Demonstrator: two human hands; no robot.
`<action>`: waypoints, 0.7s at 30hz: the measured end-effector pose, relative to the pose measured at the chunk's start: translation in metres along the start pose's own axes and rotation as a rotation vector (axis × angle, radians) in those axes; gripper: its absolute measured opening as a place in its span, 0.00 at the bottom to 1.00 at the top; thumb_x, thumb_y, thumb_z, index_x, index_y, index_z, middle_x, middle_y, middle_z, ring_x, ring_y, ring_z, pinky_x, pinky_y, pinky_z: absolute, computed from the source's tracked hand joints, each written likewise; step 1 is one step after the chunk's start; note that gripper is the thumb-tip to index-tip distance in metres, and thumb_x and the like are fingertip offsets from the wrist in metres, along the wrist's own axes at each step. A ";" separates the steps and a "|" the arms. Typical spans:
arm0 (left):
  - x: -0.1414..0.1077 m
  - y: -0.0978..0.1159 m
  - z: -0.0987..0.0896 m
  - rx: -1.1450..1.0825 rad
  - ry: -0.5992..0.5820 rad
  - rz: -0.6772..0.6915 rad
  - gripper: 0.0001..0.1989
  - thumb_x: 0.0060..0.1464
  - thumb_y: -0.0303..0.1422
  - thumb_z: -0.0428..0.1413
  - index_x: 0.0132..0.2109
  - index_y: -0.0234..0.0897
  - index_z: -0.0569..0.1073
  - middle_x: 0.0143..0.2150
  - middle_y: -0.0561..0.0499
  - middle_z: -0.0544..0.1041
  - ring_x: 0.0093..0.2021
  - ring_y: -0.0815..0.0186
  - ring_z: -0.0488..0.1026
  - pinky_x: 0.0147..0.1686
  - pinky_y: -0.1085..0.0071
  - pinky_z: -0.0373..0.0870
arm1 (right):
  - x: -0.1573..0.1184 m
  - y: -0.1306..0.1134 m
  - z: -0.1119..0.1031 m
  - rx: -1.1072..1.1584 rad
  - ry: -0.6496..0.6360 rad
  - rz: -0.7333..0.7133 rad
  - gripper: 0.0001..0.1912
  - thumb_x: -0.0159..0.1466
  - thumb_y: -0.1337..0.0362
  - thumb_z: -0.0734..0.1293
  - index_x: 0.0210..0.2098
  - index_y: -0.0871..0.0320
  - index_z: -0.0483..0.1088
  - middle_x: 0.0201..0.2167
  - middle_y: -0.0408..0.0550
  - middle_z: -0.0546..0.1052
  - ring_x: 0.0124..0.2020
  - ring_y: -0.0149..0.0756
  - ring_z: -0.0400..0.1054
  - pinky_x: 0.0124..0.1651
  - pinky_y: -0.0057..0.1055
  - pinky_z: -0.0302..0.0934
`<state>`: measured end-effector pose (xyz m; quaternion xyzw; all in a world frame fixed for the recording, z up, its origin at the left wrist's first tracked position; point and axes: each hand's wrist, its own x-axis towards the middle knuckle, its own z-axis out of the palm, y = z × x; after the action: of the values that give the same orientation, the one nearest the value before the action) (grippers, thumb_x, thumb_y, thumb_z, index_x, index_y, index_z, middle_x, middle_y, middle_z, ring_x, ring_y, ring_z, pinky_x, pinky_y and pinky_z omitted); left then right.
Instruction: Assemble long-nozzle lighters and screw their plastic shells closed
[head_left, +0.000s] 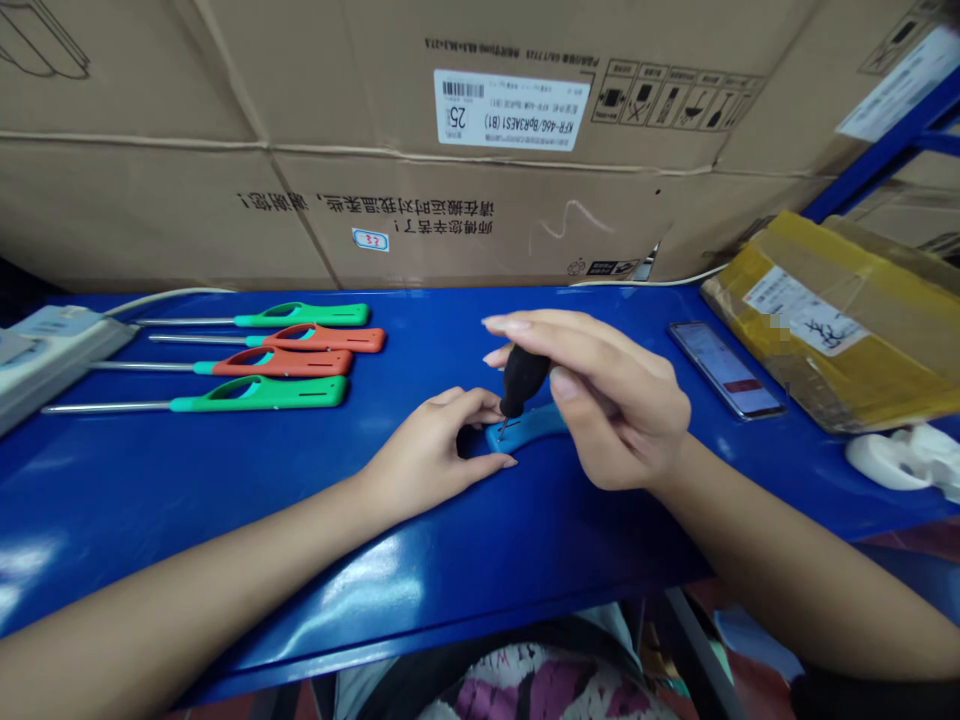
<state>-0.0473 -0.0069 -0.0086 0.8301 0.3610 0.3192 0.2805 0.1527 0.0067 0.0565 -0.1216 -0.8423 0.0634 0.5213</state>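
Note:
My right hand [619, 395] grips a small screwdriver [523, 380] by its black handle, fingers wrapped round it. The thin shaft points down, and its tip meets the near end of a blue lighter [536, 426] lying on the table. My left hand [420, 450] pinches that same end, with the thumb on the near side and the fingers on the far side. The lighter's other end is hidden behind my right hand. To the left lie several long-nosed lighters side by side, two green [262, 394] and two orange [300, 361], their metal tubes pointing left.
A white power strip [60, 345] sits at the left edge of the blue table [420, 560]. Right of my hands are a phone [724, 368], a yellow-taped parcel [832, 310] and a white object [892, 460]. A large cardboard box [337, 90] stands along the back.

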 end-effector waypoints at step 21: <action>0.000 0.001 0.000 -0.043 -0.012 -0.054 0.19 0.53 0.35 0.68 0.48 0.38 0.71 0.46 0.50 0.80 0.47 0.63 0.79 0.51 0.65 0.78 | -0.002 0.004 0.002 0.024 0.052 0.099 0.18 0.64 0.70 0.69 0.54 0.54 0.72 0.48 0.53 0.79 0.49 0.43 0.74 0.45 0.39 0.77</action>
<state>-0.0467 -0.0075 -0.0082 0.8158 0.3748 0.3142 0.3088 0.1525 0.0106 0.0531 -0.1584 -0.8207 0.0958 0.5405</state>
